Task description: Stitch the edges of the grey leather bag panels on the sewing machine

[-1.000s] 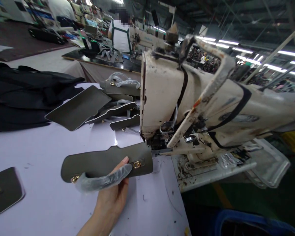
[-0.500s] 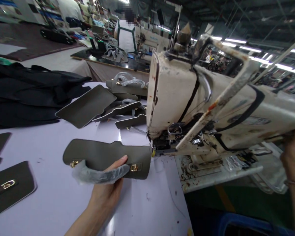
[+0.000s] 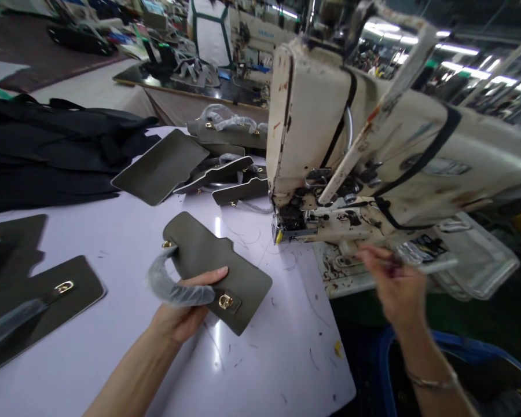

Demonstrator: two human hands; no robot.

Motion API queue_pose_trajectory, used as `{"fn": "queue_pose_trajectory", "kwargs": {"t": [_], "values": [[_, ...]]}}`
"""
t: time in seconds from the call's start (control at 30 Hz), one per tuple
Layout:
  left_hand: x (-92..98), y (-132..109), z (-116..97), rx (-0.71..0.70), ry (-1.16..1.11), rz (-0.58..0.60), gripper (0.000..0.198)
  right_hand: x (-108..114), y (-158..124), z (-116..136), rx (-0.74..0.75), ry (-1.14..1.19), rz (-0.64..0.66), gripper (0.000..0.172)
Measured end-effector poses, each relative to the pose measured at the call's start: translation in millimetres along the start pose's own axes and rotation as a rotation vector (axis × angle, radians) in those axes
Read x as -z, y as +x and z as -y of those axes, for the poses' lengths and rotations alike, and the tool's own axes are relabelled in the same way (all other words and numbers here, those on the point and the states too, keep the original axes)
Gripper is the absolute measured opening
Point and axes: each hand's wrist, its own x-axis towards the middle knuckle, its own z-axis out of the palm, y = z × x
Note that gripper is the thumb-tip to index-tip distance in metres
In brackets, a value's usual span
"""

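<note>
A left hand [image 3: 184,310] clutches an olive leather bag flap [image 3: 212,266], slanting down-right beside a chipped cream sewing machine [image 3: 312,116]; the right hand [image 3: 393,284] pinches something unclear.

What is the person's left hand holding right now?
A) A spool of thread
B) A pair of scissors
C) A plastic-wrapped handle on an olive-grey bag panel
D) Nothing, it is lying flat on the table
C: the left hand closes around the plastic-wrapped handle, which is fixed to the olive-grey bag panel with a gold buckle near the hand.
</note>
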Motion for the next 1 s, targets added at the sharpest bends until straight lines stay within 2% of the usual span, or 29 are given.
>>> {"fn": "queue_pose_trajectory", "kwargs": {"t": [0.07, 0.1, 0.17, 0.23, 0.37, 0.5, 0.63, 0.83, 1.0], "values": [[-5.5, -0.4, 1.4, 0.019, -0.008, 0.029, 0.046, -50.4, -32.5, 14.2, -0.118, 0.190, 0.278, 0.033], [-6.7, -0.1, 1.9, 0.027, -0.004, 0.031, 0.047, -70.0, -43.2, 21.4, -0.147, 0.266, 0.365, 0.032], [-6.7, 1.7, 2.4, 0.047, 0.013, 0.011, 0.045, -96.7, -54.5, 33.3, -0.198, 0.349, 0.456, 0.035], [-5.9, 4.6, 1.6, 0.057, 0.029, -0.016, 0.044, -109.4, -55.6, 39.7, -0.197, 0.392, 0.545, 0.039], [-8.4, 12.9, -3.7, 0.111, 0.053, -0.067, 0.040, -117.9, -45.7, 36.2, -0.142, 0.426, 0.723, 0.038], [-17.2, 20.5, -9.6, 0.213, 0.048, -0.131, 0.026, -124.8, -37.2, 29.5, -0.144, 0.419, 0.815, 0.028], [-22.1, 24.0, -12.2, 0.241, 0.092, -0.138, 0.023, -127.6, -31.9, 32.4, -0.127, 0.352, 0.884, 0.022], [-18.5, 23.2, -10.9, 0.215, 0.127, -0.114, 0.025, -120.9, -23.0, 44.7, -0.023, 0.213, 0.850, 0.015], [-16.2, 15.4, -5.9, 0.218, 0.078, -0.060, 0.026, -113.9, -22.6, 51.3, 0.089, 0.213, 0.785, 0.015]]}}
